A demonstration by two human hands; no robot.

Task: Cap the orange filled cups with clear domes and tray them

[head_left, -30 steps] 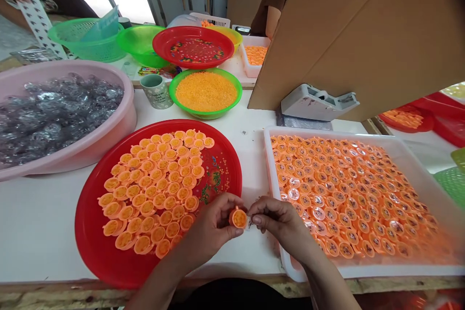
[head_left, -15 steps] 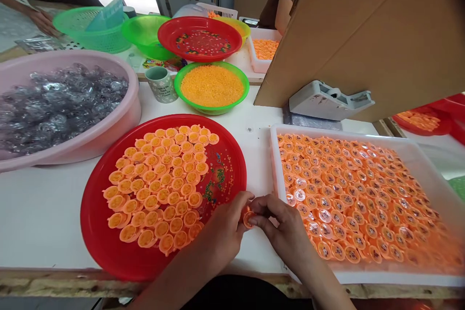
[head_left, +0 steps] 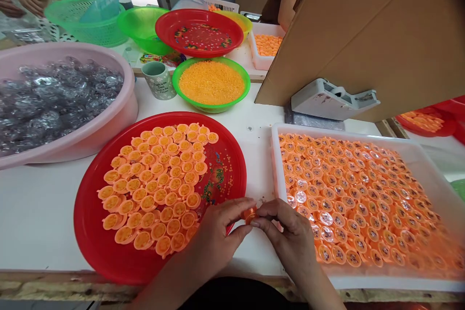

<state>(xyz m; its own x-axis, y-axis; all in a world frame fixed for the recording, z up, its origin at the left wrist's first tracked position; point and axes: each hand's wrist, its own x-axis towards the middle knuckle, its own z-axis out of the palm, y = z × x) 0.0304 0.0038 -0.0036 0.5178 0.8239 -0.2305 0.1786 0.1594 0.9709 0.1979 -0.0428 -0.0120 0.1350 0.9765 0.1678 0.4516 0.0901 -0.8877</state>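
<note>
Orange plastic cup is what I have pinched between my left hand and right hand, fingertips pressed close at lower center of frame, between the red tray and white tray.

The left hand and right hand met low in the middle of the view, bare and close together, each pinching inward from its own side. The left fingers stretched rightward, slightly curled, with the back of the hand upward. The right fingers curved down and leftward. Both forearms angled inward from the bottom edge, wrists slightly bent.
</note>
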